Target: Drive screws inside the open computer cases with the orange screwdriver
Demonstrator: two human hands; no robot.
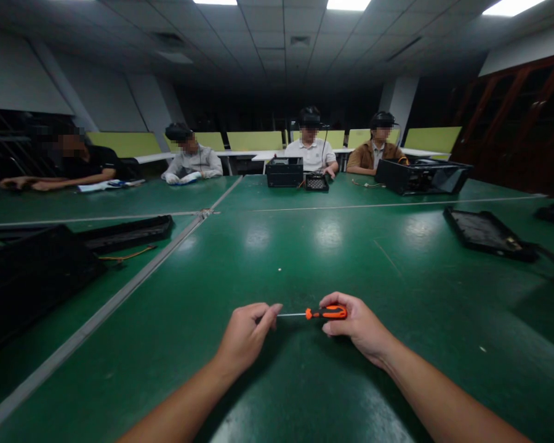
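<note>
A screwdriver point(327, 312) with an orange and black handle lies level between my two hands, just above or on the green table point(305, 246). Its thin metal shaft points left. My left hand point(248, 335) pinches the shaft's end between thumb and fingers, so the tip is hidden. Around the handle's right end, my right hand point(357, 323) curls with thumb and fingers on it.
Black computer parts point(32, 264) stand at the left, and a black panel point(487, 234) lies at the right. Across the table sit several people near a small black case point(284, 171) and a larger computer case point(422, 176). A grey seam point(133, 277) crosses the tabletop.
</note>
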